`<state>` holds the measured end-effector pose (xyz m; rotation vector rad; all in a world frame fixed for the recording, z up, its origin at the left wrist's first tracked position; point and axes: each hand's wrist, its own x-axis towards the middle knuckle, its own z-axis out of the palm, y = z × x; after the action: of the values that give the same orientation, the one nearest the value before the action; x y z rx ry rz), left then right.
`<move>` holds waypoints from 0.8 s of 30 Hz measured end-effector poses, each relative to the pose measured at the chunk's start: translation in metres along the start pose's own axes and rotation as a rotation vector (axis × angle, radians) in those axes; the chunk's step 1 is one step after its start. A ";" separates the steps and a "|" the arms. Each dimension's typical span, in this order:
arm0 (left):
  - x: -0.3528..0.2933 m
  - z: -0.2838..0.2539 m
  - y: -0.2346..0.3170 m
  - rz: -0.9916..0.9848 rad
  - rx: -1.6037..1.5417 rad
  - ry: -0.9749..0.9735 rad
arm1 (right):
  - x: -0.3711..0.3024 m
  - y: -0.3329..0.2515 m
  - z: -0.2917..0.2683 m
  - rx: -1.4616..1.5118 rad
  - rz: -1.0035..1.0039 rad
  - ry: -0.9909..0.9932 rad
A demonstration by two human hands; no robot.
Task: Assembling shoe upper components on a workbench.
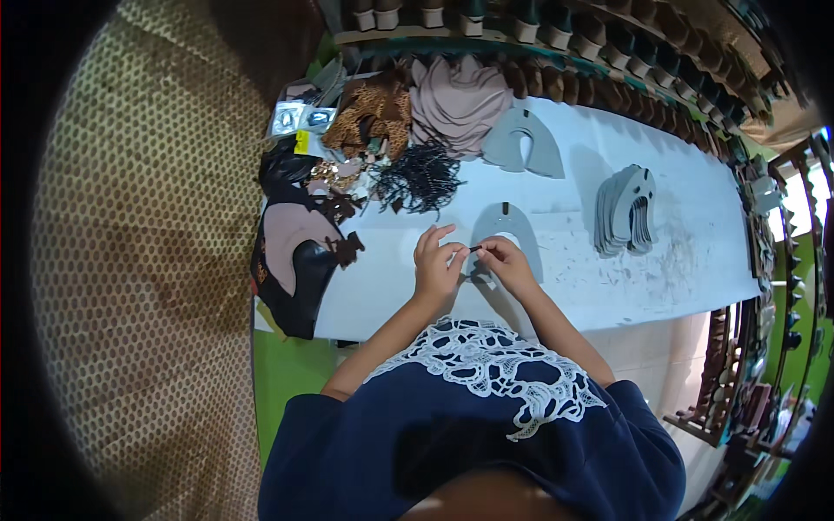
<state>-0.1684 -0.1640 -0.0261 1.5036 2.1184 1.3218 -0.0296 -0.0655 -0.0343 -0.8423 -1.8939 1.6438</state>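
My left hand [437, 263] and my right hand [511, 263] meet over the near middle of the table. Between their fingertips they pinch a small dark strip [475, 249]. The left hand's other fingers stick up, apart from the pinch. Just behind and partly under my hands lies a grey horseshoe-shaped shoe upper piece [512, 221], with a short dark tab at its top; my fingers hide part of it. Beyond it, a second grey upper piece [543, 152] lies flat. To the right sits a fanned stack of similar grey pieces [618, 213], also with a dark tab.
A tangle of thin black strips [421, 178] lies behind my left hand. Pink pieces [456, 100] and leopard-print pieces [369, 117] are heaped at the back. A black-and-pink item [304, 260] covers the left end, beside brown scraps [349, 249]. Shoe racks [591, 48] line the back.
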 end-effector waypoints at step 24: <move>0.024 0.086 0.004 -0.152 0.326 -0.068 | 0.049 0.030 -0.103 -0.666 -0.139 -0.019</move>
<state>-0.1228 -0.0972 -0.0653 1.4391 2.4367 0.8938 0.0140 0.0425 -0.0496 -0.9065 -2.4906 0.9327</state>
